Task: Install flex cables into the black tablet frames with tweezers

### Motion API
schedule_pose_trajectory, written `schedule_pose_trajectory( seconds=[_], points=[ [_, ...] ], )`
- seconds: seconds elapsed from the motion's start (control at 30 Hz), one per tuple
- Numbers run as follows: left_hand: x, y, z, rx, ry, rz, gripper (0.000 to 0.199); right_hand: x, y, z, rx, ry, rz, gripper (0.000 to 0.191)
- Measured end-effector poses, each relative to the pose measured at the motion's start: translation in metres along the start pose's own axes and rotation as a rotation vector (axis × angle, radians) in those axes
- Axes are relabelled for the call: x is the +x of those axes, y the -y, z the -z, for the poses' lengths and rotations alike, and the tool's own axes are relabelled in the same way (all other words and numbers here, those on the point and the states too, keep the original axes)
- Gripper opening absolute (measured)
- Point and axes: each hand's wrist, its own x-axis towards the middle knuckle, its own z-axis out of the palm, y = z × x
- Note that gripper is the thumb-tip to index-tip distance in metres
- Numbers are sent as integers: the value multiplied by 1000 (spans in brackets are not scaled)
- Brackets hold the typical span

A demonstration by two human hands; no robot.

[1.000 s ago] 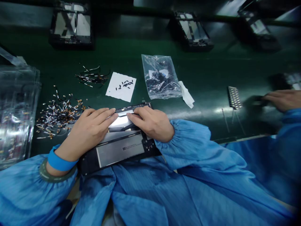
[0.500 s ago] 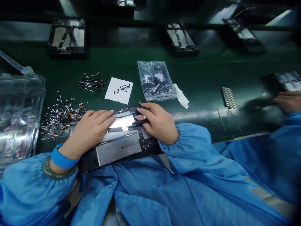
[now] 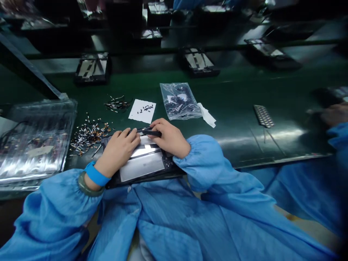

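Observation:
An opened tablet (image 3: 143, 166) lies in front of me at the table's front edge, its silver battery and black inner frame showing. My left hand (image 3: 119, 148) holds its upper left part, fingers bent and close together; the thumb is hidden. In my right hand (image 3: 170, 137) are black tweezers (image 3: 152, 133), pinched between thumb and fingers. They point left along the tablet's top edge, close to the left fingertips. Whether the tips hold a part is too small to tell. A white paper (image 3: 141, 115) with several small black pieces lies just beyond.
Left are a loose pile of small cables (image 3: 89, 134), a clear plastic tray (image 3: 32, 156) and a bunch of thin cables (image 3: 118, 104). A clear bag (image 3: 181, 103) of black parts lies behind. Farther right, a perforated metal piece (image 3: 263, 116) lies near a co-worker's hand (image 3: 335, 114).
The view has tilted up and shifted left. My right hand has brought the tweezers to the tablet's top edge, nearer the left hand. The left fingers are more bent.

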Motion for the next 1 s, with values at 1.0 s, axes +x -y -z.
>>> schedule_pose_trajectory(
  seconds=[1.0],
  points=[
    [-5, 2, -9, -111, -52, 69, 46, 15, -12, -3, -67, 23, -191, 23]
  ],
)
